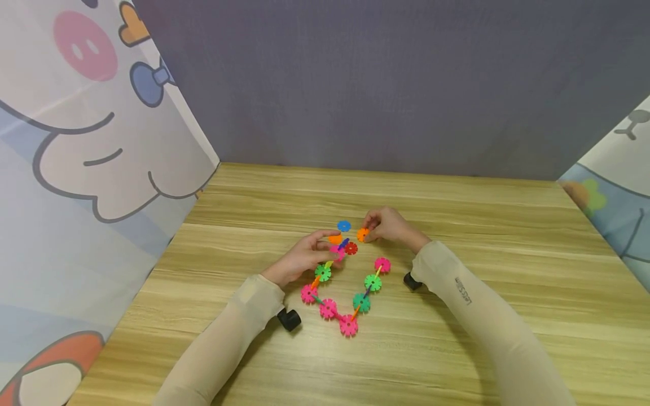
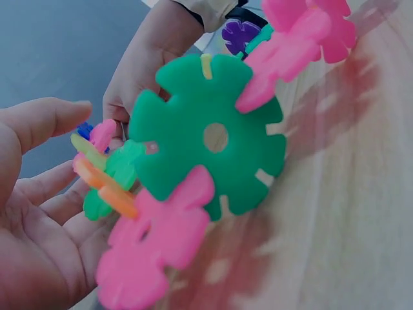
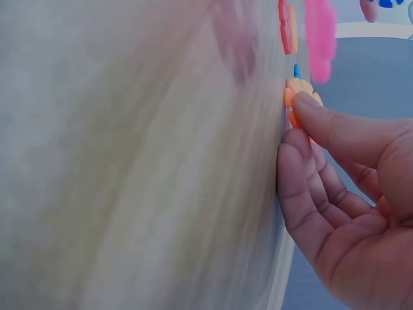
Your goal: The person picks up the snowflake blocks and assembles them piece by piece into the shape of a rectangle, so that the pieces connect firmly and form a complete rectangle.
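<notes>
My right hand (image 1: 390, 224) pinches an orange notched snowflake disc (image 1: 362, 235) between thumb and fingertips, close above the table. Across from it, my left hand (image 1: 303, 256) reaches around the far left end of a chain of interlocked snowflake discs (image 1: 348, 325). In the left wrist view, its thumb (image 2: 55, 119) and fingers stand apart, with a gap between them. A pink disc (image 1: 338, 252) and a dark blue disc (image 1: 343, 245) form that chain end, beside the left fingertips. The chain bends in a U toward me, its other end a pink disc (image 1: 382, 265).
Loose discs lie between the hands: a blue one (image 1: 344, 226), a red one (image 1: 351, 248) and another orange one (image 1: 335, 239), partly covered by the left fingers. The wooden table (image 1: 482, 270) meets a grey panel (image 1: 386, 84) at the back; cartoon-printed cloth (image 1: 101, 152) stands left.
</notes>
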Action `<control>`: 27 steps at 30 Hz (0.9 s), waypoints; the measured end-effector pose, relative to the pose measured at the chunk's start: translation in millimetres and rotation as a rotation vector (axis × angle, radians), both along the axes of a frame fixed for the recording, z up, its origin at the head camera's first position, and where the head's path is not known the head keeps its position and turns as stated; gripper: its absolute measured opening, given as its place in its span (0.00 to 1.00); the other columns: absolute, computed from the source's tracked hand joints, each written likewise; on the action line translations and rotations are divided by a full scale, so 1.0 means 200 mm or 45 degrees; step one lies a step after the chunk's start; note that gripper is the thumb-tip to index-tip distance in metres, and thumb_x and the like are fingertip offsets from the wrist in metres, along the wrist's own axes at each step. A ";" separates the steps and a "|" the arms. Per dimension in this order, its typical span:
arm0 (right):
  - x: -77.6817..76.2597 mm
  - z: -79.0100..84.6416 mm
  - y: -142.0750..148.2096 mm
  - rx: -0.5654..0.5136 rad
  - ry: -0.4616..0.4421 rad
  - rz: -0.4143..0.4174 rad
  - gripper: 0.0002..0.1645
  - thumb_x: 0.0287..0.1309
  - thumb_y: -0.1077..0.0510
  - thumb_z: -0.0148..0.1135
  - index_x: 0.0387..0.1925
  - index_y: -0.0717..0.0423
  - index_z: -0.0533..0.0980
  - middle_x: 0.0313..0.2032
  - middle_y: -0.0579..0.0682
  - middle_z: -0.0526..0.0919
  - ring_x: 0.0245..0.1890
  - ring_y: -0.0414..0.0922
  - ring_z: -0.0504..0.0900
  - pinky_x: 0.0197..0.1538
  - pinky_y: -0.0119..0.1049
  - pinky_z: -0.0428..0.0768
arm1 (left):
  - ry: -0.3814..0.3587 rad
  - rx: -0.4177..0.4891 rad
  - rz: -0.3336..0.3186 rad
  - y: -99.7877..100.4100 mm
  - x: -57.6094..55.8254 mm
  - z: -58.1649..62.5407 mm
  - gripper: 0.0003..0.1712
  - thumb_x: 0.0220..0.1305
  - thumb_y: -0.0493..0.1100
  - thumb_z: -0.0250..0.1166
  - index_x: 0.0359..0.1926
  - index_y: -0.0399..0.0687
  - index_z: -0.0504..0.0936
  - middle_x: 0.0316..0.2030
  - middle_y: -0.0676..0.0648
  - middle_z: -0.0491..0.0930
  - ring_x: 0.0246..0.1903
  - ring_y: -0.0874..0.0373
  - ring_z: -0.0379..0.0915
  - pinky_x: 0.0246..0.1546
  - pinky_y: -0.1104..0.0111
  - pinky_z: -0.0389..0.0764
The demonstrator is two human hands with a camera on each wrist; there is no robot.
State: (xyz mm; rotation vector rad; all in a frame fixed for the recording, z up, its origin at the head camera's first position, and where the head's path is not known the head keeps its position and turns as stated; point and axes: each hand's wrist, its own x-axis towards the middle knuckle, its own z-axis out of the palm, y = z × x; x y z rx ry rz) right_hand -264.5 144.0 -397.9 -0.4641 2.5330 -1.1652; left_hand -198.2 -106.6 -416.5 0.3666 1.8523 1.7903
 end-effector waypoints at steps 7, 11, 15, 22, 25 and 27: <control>0.02 0.00 0.01 -0.068 -0.054 -0.007 0.09 0.54 0.71 0.70 0.38 0.68 0.80 0.26 0.54 0.82 0.24 0.45 0.83 0.29 0.39 0.85 | -0.033 -0.055 0.025 0.01 -0.01 0.00 0.34 0.71 0.42 0.61 0.74 0.47 0.61 0.59 0.37 0.75 0.40 0.51 0.85 0.34 0.68 0.81; 0.04 0.00 0.02 -0.104 -0.067 0.002 0.07 0.57 0.72 0.67 0.38 0.71 0.80 0.27 0.56 0.84 0.25 0.48 0.85 0.30 0.40 0.86 | -0.042 -0.051 0.038 0.01 -0.01 -0.01 0.32 0.73 0.42 0.59 0.74 0.46 0.62 0.58 0.35 0.75 0.39 0.52 0.85 0.32 0.68 0.82; 0.06 0.00 0.03 -0.150 -0.095 0.001 0.08 0.59 0.71 0.66 0.40 0.72 0.80 0.28 0.59 0.85 0.25 0.50 0.85 0.32 0.42 0.87 | -0.047 -0.041 0.043 0.01 -0.01 -0.01 0.30 0.74 0.42 0.58 0.73 0.45 0.62 0.55 0.37 0.77 0.37 0.54 0.85 0.28 0.71 0.80; 0.09 0.02 0.03 -0.220 -0.135 -0.027 0.10 0.61 0.70 0.64 0.43 0.74 0.79 0.30 0.60 0.84 0.27 0.50 0.86 0.34 0.43 0.87 | -0.040 -0.041 0.049 0.01 0.00 -0.01 0.28 0.75 0.42 0.56 0.73 0.44 0.65 0.55 0.39 0.78 0.31 0.60 0.82 0.17 0.75 0.63; 0.10 0.02 0.03 -0.249 -0.140 -0.047 0.10 0.61 0.70 0.64 0.43 0.74 0.80 0.30 0.59 0.84 0.26 0.49 0.86 0.34 0.43 0.87 | -0.039 -0.042 0.053 0.01 -0.01 -0.02 0.28 0.75 0.42 0.57 0.72 0.44 0.66 0.58 0.38 0.77 0.31 0.60 0.83 0.18 0.76 0.67; 0.10 0.03 0.03 -0.281 -0.147 -0.056 0.10 0.61 0.70 0.64 0.43 0.75 0.79 0.30 0.60 0.84 0.26 0.49 0.86 0.34 0.43 0.87 | -0.031 -0.046 0.058 0.02 -0.01 -0.01 0.28 0.75 0.42 0.58 0.72 0.43 0.66 0.57 0.39 0.78 0.29 0.62 0.81 0.17 0.76 0.64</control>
